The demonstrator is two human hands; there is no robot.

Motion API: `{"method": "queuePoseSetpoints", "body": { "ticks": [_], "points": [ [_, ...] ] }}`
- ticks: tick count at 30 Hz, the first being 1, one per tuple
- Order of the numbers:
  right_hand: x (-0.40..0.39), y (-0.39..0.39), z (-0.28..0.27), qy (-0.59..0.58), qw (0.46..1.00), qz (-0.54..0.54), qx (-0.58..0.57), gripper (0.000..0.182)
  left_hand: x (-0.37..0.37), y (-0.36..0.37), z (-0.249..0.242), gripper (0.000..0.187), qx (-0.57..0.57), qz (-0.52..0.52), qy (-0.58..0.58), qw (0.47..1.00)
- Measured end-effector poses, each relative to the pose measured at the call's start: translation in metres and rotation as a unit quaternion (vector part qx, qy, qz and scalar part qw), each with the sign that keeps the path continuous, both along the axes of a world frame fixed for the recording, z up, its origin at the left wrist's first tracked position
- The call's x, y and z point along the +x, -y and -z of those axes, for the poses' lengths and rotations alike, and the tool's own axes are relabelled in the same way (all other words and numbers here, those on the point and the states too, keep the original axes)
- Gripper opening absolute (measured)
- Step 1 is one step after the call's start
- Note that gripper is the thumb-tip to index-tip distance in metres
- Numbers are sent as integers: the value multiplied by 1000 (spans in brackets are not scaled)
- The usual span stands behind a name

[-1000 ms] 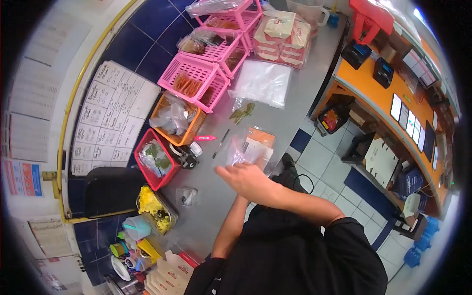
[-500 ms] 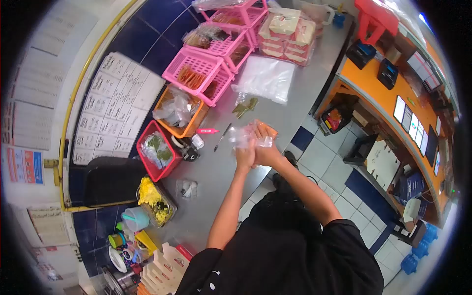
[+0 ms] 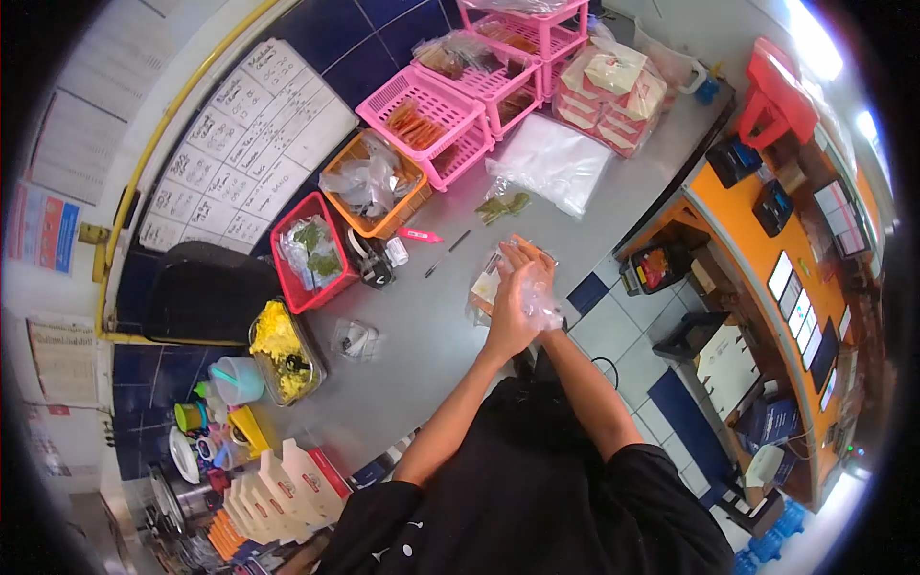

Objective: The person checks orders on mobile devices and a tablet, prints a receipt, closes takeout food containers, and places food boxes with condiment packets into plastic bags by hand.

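My left hand (image 3: 515, 312) and my right hand (image 3: 525, 255) are pressed together over the near edge of the metal counter. Crumpled clear plastic (image 3: 543, 305) is gripped between them and bulges out on the right side. Their overlap hides part of the fingers and most of the plastic. Just left of the hands, a flat clear packet (image 3: 485, 285) with a pale label and orange contents lies on the counter. Beyond them are some green leaves (image 3: 502, 207), and a black pen (image 3: 447, 254) lies to the left.
Pink baskets (image 3: 422, 115), an orange basket (image 3: 414, 203) and a red basket (image 3: 309, 305) line the wall side. White plastic bags (image 3: 556, 163) lie farther back. A container of yellow shreds (image 3: 278, 333) stands at left. Across the tiled floor is an orange desk (image 3: 714, 206).
My hands have shifted closer to my body, and the plastic has moved from their left side to their right. The view has turned, and more of the labelled packet shows.
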State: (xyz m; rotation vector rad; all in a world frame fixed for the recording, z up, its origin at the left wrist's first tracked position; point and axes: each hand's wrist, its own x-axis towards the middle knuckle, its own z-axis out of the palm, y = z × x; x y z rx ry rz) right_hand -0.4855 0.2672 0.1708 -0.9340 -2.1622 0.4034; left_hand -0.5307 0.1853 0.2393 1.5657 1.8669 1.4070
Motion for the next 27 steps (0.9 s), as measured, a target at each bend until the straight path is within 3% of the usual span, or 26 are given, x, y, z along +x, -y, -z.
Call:
{"method": "queuePoseSetpoints", "body": {
  "ticks": [1,2,4,6,8,10,11,13,14,15,16,17,18,19,20,23,27],
  "points": [
    [-1,-1,-1,-5,1000,-2,5,44,-2,9,-4,72,18,39,5,999],
    [-2,-2,-2,-10,1000,-4,10,42,-6,20,-9,72,21,32,6,999],
    [3,-4,-11,56,995,-25,-75,36,-11,50,-9,91,-2,39,187,982],
    [10,-9,-23,42,998,-50,-25,33,-29,83,-5,83,-36,-4,277,960],
    [20,-16,-44,37,987,-152,36,31,-49,118,30,78,-47,-109,513,850],
    [26,-23,-75,34,977,-203,59,30,-60,142,51,78,-73,-200,575,790],
    [29,-28,-96,29,965,-249,76,30,-64,147,50,78,-60,-193,581,788],
    [42,-31,-152,55,944,-302,119,29,-58,141,49,88,-110,-42,763,636],
    [51,-28,-180,74,921,-354,144,28,-45,132,53,88,-103,-27,766,634],
    [59,-28,-206,83,921,-348,157,28,-32,120,59,91,-112,88,803,579],
    [68,-29,-231,86,897,-355,248,32,-18,105,62,94,-123,204,823,515],
    [81,-30,-255,92,866,-359,335,37,7,84,41,90,-109,215,827,508],
    [97,-30,-281,106,864,-346,351,37,33,62,18,86,-96,227,830,500],
    [115,-29,-306,118,854,-337,378,38,58,38,-18,94,-7,361,851,381],
    [136,-31,-325,121,841,-341,402,31,80,19,-47,93,28,425,845,322],
    [199,-33,-384,140,789,-345,489,34,137,-32,-108,90,19,480,802,355],
    [288,-39,-452,220,712,-339,574,36,205,-68,-151,86,5,515,760,396]
  ]
}}
